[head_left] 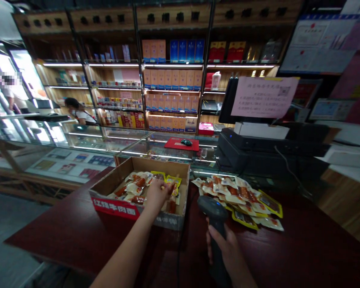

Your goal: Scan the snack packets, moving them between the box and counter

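Observation:
My right hand (223, 242) is wrapped around the handle of a dark barcode scanner (213, 208), its head tilted up and pointing away from me. My left hand (158, 194) reaches into an open cardboard box (114, 206) with a red printed front. Its fingers are curled together on a sealed snack packet (171, 187), which they partly hide. Around that hand, several white and yellow-edged packets with reddish-brown food lie in the box. Right of the box, just beyond the scanner, a loose pile of similar packets (237, 192) rests on the dark red table (114, 244).
A glass counter (132, 146) runs behind the table, with a mouse (186, 142) on a red mat. At right stands a monitor with a pink notice (262, 96) above a black machine (243, 150). Lit shelves of boxes line the wall. Two people are at far left.

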`<state>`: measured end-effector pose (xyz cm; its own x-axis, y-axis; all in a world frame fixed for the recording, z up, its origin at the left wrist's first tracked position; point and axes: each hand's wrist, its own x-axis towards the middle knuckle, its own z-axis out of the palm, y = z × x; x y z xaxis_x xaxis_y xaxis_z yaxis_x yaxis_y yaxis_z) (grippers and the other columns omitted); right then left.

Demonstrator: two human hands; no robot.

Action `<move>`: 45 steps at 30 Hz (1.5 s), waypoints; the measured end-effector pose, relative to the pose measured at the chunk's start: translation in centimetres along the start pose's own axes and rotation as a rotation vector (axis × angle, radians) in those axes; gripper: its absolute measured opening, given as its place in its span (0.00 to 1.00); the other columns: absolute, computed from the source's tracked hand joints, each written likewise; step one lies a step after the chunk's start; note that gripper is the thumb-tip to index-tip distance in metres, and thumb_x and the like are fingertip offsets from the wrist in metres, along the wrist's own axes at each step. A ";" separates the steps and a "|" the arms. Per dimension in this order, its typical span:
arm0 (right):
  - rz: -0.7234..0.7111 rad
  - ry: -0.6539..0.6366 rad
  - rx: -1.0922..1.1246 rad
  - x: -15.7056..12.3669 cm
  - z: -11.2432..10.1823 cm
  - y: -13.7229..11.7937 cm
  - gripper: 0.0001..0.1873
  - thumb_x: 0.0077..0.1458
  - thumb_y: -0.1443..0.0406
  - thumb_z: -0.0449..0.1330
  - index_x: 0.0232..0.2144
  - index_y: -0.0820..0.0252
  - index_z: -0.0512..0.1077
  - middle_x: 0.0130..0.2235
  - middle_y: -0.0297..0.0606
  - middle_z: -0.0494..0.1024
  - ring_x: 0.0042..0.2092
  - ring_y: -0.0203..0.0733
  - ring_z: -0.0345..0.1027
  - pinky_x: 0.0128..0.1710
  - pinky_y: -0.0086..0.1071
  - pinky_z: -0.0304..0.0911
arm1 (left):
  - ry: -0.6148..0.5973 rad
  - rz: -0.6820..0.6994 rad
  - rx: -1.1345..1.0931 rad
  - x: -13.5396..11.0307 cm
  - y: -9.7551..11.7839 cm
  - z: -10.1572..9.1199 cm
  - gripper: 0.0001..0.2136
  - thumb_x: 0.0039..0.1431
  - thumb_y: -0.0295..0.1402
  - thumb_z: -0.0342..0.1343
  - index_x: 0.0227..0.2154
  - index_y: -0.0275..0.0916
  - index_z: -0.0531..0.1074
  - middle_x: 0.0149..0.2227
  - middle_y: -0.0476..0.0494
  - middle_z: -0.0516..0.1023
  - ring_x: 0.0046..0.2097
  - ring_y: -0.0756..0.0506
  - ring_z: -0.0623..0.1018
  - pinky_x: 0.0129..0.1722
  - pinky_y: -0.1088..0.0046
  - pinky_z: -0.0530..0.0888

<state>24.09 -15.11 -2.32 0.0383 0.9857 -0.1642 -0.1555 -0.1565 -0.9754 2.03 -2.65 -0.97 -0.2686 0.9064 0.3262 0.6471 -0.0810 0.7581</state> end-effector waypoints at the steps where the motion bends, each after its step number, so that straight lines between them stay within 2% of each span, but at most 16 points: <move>1: 0.003 -0.001 0.001 0.0 0.0 0.0 0.29 0.40 0.49 0.62 0.39 0.62 0.63 0.19 0.26 0.68 0.16 0.32 0.60 0.13 0.26 0.58 | 0.038 0.012 -0.006 0.0 -0.1 0.0 0.05 0.45 0.30 0.57 0.19 0.37 0.69 0.25 0.47 0.72 0.32 0.47 0.73 0.33 0.73 0.66; 4: 0.001 -0.007 0.006 -0.1 0.0 -0.1 0.28 0.41 0.49 0.62 0.39 0.62 0.63 0.20 0.26 0.68 0.16 0.32 0.60 0.13 0.26 0.58 | 0.061 -0.087 -0.175 0.3 -0.4 0.0 0.05 0.49 0.31 0.53 0.22 0.37 0.65 0.23 0.49 0.70 0.27 0.49 0.71 0.29 0.74 0.67; 6: -0.006 -0.018 0.006 -0.3 0.1 -0.4 0.27 0.41 0.50 0.62 0.38 0.61 0.63 0.19 0.26 0.67 0.16 0.32 0.60 0.13 0.26 0.58 | 0.056 -0.240 -0.420 0.5 -0.3 0.1 0.02 0.51 0.30 0.51 0.26 0.38 0.64 0.23 0.50 0.70 0.24 0.50 0.71 0.25 0.76 0.67; 9: -0.001 -0.062 0.008 -0.7 0.8 -1.1 0.25 0.42 0.50 0.61 0.37 0.61 0.63 0.20 0.26 0.67 0.16 0.32 0.60 0.12 0.25 0.58 | 0.062 -0.402 -0.814 0.6 0.0 -0.2 0.05 0.51 0.27 0.51 0.32 0.38 0.62 0.27 0.50 0.72 0.21 0.53 0.71 0.22 0.78 0.67; 13: -0.013 -0.138 0.009 -1.2 2.1 -2.0 0.25 0.42 0.50 0.62 0.36 0.61 0.63 0.19 0.26 0.67 0.16 0.31 0.59 0.12 0.25 0.57 | 0.057 -0.403 -1.082 0.5 0.3 -1.0 0.07 0.49 0.23 0.52 0.32 0.37 0.62 0.25 0.52 0.71 0.21 0.55 0.70 0.22 0.81 0.68; 17: -0.045 -0.199 -0.017 -1.5 3.4 -1.9 0.22 0.44 0.51 0.61 0.34 0.60 0.64 0.19 0.26 0.66 0.15 0.31 0.58 0.12 0.25 0.56 | 0.106 -0.437 -1.135 0.5 0.2 -1.4 0.09 0.48 0.22 0.52 0.32 0.37 0.62 0.26 0.51 0.72 0.23 0.54 0.72 0.24 0.79 0.72; 21: -0.028 -0.192 -0.032 -1.5 4.0 -1.4 0.22 0.44 0.51 0.60 0.35 0.60 0.64 0.20 0.26 0.66 0.16 0.32 0.59 0.12 0.26 0.57 | 0.123 -0.446 -1.132 0.4 0.3 -1.4 0.10 0.47 0.22 0.54 0.33 0.37 0.62 0.25 0.52 0.71 0.23 0.54 0.73 0.26 0.78 0.73; 26: -0.026 -0.183 -0.029 -1.4 4.4 -1.4 0.22 0.44 0.51 0.60 0.37 0.60 0.64 0.20 0.25 0.66 0.15 0.31 0.58 0.12 0.25 0.56 | 0.096 -0.436 -1.124 0.3 0.5 -1.4 0.09 0.48 0.21 0.51 0.33 0.37 0.63 0.23 0.53 0.70 0.22 0.55 0.71 0.29 0.75 0.74; 32: -0.027 -0.182 -0.028 -1.1 4.6 -1.2 0.23 0.43 0.50 0.61 0.35 0.60 0.64 0.19 0.25 0.65 0.15 0.31 0.57 0.11 0.25 0.55 | 0.098 -0.468 -1.109 0.3 0.4 -1.3 0.11 0.51 0.20 0.48 0.37 0.37 0.63 0.31 0.44 0.75 0.34 0.48 0.77 0.35 0.71 0.74; 35: -0.035 -0.183 -0.025 -1.1 4.6 -1.1 0.23 0.43 0.50 0.61 0.36 0.60 0.64 0.19 0.25 0.66 0.15 0.31 0.58 0.11 0.25 0.55 | 0.093 -0.467 -1.105 0.3 0.3 -1.2 0.10 0.52 0.20 0.48 0.36 0.38 0.63 0.30 0.44 0.75 0.35 0.47 0.78 0.35 0.72 0.74; 41: -0.025 -0.127 0.001 -1.2 2.9 -1.7 0.24 0.42 0.50 0.62 0.36 0.61 0.65 0.19 0.26 0.66 0.15 0.31 0.59 0.12 0.25 0.56 | 0.070 -0.470 -1.136 0.7 1.0 -1.0 0.05 0.51 0.21 0.50 0.28 0.37 0.62 0.24 0.49 0.74 0.27 0.51 0.77 0.27 0.77 0.73; 45: -0.053 -0.013 0.051 -1.0 -0.2 -2.1 0.25 0.42 0.51 0.62 0.37 0.60 0.65 0.19 0.25 0.66 0.15 0.31 0.59 0.11 0.24 0.56 | -0.036 -0.448 -1.138 1.1 4.1 0.3 0.04 0.51 0.23 0.52 0.28 0.36 0.62 0.25 0.48 0.75 0.23 0.51 0.75 0.19 0.81 0.69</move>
<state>24.57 -15.74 -0.18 0.0349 0.9933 -0.1103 -0.2039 -0.1009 -0.9738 4.62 -1.89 2.31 -0.2761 0.9567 -0.0923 -0.4957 -0.0594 0.8665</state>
